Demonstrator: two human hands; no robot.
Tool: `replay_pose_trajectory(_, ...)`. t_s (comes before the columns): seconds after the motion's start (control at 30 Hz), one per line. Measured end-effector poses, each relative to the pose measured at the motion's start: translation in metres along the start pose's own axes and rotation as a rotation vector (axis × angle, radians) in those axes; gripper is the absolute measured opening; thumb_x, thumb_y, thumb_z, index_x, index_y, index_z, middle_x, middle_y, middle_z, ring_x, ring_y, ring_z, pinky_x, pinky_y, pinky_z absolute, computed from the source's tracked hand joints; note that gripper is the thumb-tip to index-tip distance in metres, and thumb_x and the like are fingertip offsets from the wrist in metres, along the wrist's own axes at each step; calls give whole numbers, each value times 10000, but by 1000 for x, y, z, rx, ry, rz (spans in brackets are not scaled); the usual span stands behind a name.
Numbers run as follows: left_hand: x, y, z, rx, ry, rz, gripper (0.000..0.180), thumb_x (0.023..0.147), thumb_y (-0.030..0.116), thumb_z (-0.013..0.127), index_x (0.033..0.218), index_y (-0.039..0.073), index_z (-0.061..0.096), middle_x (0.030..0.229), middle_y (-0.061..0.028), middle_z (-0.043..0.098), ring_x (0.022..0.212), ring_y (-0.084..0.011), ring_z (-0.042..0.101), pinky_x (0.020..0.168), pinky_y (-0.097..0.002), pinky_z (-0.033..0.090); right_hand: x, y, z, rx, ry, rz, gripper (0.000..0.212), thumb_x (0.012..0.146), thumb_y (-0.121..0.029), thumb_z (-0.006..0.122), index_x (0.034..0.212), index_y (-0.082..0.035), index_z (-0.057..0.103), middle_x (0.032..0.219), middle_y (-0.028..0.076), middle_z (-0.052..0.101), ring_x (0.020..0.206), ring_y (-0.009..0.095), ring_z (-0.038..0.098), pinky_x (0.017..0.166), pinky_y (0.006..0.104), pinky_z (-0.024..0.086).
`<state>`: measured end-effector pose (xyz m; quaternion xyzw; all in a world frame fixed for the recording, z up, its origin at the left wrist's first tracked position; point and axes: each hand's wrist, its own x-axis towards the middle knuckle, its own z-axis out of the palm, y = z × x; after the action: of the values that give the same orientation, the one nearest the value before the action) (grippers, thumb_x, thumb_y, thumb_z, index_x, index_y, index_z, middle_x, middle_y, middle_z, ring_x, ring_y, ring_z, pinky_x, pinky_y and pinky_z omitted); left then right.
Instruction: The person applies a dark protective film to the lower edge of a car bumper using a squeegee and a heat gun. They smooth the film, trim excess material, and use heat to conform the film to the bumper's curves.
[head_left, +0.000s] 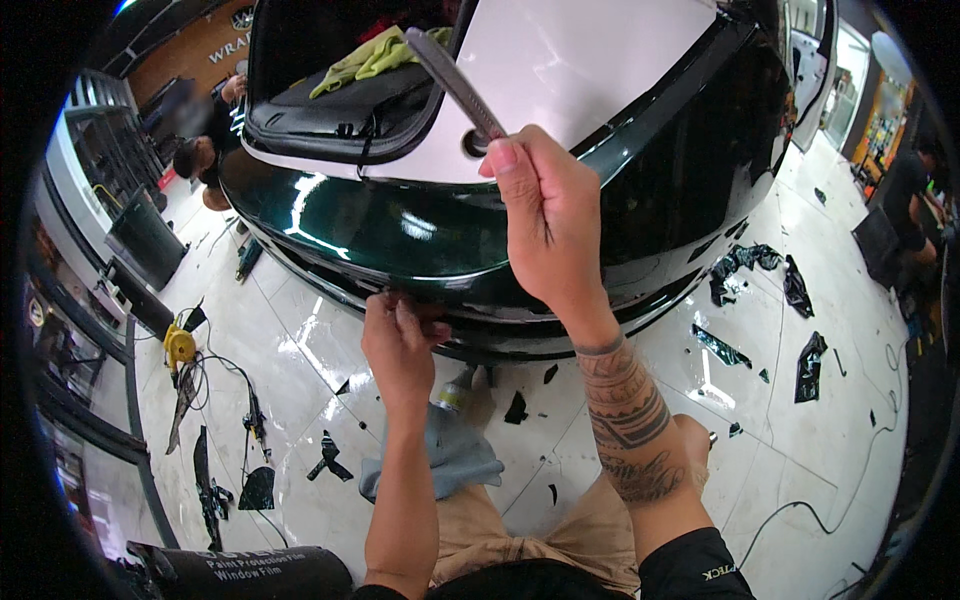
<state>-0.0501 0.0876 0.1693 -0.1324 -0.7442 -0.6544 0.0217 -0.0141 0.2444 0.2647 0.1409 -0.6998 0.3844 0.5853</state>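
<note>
My right hand [550, 210] is raised in front of a car's rear end and closed around a slim grey metal utility knife [455, 85], which points up and to the left. Below it on the left, my left hand [400, 340] has its fingers pinched together at the lower edge of the glossy dark green bumper [400, 225]. Whatever those fingers hold is hidden. Above the bumper is a white body panel [580, 70] with a round hole near the knife. A yellow-green cloth [375, 60] lies on the black-framed window.
A blue-grey cloth [440, 455] hangs over my leg. Dark film scraps [745, 270] litter the white tiled floor, with a yellow corded tool [180, 345] at left. A black roll [240, 570] lies lower left. Other people [205, 150] are at left and far right.
</note>
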Motion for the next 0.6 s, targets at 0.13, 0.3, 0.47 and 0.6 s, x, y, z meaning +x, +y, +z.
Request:
replay_pose_trajectory(0.13, -7, 3, 4, -511, -139, -56, 181, 975, 60, 413, 1145, 12, 451, 1067, -175, 613, 985, -233, 642, 905, -375, 524, 1, -5, 2, 12, -12, 27, 340, 1009, -256, 501, 787, -4, 555, 580, 10, 413, 530, 75, 343, 488, 260, 283)
replay_pose_trajectory(0.3, -37, 25, 26, -1134, -166, -363, 522, 851, -51, 421, 1326, 102, 266, 1219, -196, 506, 1129, -333, 558, 1014, -493, 444, 2, -6, 3, 20, -2, 34, 309, 995, -245, 521, 801, -6, 549, 598, 70, 471, 516, 170, 411, 486, 305, 331)
replay_pose_trajectory(0.47, -69, 32, 71, -1390, -128, -392, 667, 837, -112, 401, 1412, 163, 205, 1419, -188, 314, 1177, -318, 491, 1080, -488, 375, 0, -4, -4, -20, -3, 57, 264, 971, -230, 546, 816, -16, 535, 648, 149, 532, 530, 315, 535, 483, 386, 394)
replay_pose_trajectory(0.6, -66, 34, 70, -1508, -86, -568, 581, 827, -111, 410, 1354, 93, 277, 1288, -148, 447, 1063, -263, 545, 1036, -420, 438, 0, -6, 3, -6, 16, 8, 265, 966, -243, 552, 829, -16, 535, 693, 152, 523, 559, 325, 554, 498, 383, 410)
